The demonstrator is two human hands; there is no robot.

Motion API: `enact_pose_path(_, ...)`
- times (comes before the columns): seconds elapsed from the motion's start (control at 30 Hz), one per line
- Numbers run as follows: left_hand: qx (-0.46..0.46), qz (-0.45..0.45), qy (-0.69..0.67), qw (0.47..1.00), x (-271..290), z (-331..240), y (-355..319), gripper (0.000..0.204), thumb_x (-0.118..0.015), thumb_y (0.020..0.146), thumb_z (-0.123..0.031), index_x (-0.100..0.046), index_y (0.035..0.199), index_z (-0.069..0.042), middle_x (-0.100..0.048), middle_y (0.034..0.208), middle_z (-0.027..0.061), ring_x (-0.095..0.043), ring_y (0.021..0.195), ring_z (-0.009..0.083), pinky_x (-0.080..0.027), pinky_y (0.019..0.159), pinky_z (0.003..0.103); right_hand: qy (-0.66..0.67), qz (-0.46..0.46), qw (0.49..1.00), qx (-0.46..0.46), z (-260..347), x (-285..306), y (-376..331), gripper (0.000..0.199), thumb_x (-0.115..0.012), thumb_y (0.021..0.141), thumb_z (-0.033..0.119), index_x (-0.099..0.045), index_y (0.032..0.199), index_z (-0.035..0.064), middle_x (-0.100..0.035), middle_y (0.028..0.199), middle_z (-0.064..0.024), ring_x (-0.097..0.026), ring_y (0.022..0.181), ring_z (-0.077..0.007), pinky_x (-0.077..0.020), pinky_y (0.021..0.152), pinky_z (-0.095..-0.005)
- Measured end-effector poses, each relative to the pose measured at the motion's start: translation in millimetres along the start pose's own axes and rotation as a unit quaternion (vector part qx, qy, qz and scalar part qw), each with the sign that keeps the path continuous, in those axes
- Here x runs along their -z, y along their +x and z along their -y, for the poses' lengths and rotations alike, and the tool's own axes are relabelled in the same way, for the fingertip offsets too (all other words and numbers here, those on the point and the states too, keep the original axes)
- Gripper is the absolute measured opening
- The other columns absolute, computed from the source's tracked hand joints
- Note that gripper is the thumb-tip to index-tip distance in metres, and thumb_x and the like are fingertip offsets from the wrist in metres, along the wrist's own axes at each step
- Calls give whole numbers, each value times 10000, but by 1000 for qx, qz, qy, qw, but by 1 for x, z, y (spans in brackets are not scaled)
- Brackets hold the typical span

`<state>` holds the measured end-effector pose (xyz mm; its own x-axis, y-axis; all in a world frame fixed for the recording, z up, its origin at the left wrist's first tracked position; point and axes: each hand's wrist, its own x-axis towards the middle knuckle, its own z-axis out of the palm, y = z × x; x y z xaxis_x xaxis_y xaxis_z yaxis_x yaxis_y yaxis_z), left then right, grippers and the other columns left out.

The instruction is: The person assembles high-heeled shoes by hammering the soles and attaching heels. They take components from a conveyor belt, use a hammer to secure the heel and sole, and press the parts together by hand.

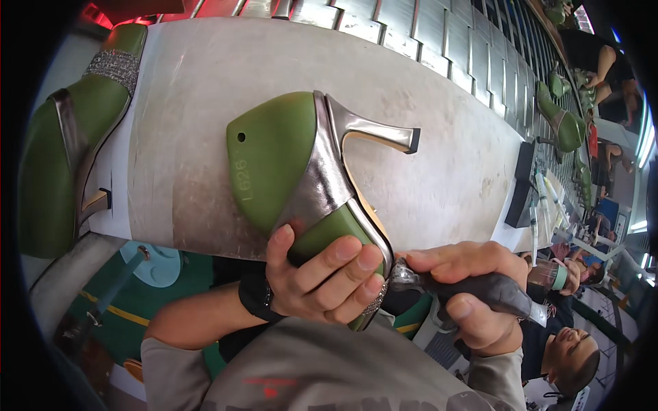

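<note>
Grey and scuffed, the long worktable fills most of the view, its far edge lined with a row of metal slats that runs off to the upper right. At its left end lies a second green shoe last dressed in a silver upper with a glittery band near the top. Further green lasts stand far down the line at the right, where other people work; one person's arm shows at the upper right.

Over the near edge of the table, a green last carrying a silver high-heeled shoe is held up on its side, the slim metallic heel pointing right and the toe end down toward the person. The left hand grips the toe part, fingers curled over the sole edge and thumb pressed on the green side, closed firmly around it. The right hand is wrapped tight around a dark-handled tool, whose metal front end meets the shoe's toe edge just beside the left fingertips. A black wristband sits on the left wrist.
</note>
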<state>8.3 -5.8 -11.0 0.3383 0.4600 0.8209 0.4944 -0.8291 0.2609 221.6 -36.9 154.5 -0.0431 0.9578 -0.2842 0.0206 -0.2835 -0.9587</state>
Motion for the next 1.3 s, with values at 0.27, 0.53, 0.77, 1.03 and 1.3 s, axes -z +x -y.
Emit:
enact_pose_path(0.27, 14, 29, -6, 999, 9, 1, 7, 342, -610, 1079, -231, -524, 1401, -156, -649, 1423, 47, -612, 1358, 237, -340, 1213, 675, -15, -18, 999, -29, 18, -5, 48, 276, -717, 981, 171, -711, 1121, -67, -784, 1132, -167, -715, 999, -172, -557, 917, -320)
enact_pose_path(0.53, -49, 306, -83, 947, 69, 70, 71, 1128, -942, 685, -508, -434, 1585, -56, -448, 1629, 250, -457, 1502, 444, -341, 1213, 627, 30, -204, 967, 149, 16, 0, 32, 271, -579, 1084, 261, -636, 1043, -1, -774, 971, -227, -694, 608, -149, -569, 544, -244)
enact_pose_path(0.77, 104, 350, -153, 918, 50, 88, 88, 1543, -963, 444, -555, -228, 1681, 4, -226, 1733, 291, -291, 1574, 509, -240, 1240, 681, 71, -152, 986, -4, 10, -6, 68, 232, -614, 1037, 234, -579, 915, 40, -760, 885, -216, -638, 524, -143, -526, 496, -232)
enact_pose_path(1.03, 112, 370, -156, 909, 49, 95, 86, 1488, -894, 524, -661, -230, 1668, 19, -232, 1701, 352, -299, 1546, 560, -224, 1227, 717, 100, -181, 978, 17, -5, -17, 89, 222, -557, 1058, 208, -554, 965, 6, -759, 924, -259, -653, 555, -171, -561, 536, -259)
enact_pose_path(1.3, 82, 390, -151, 905, 50, 97, 90, 1364, -793, 709, -750, -227, 1660, 48, -244, 1666, 413, -315, 1518, 608, -193, 1225, 732, 17, -196, 980, 35, 9, -30, 114, 295, -544, 1045, 310, -517, 939, 36, -723, 867, -243, -573, 474, -142, -487, 462, -221)
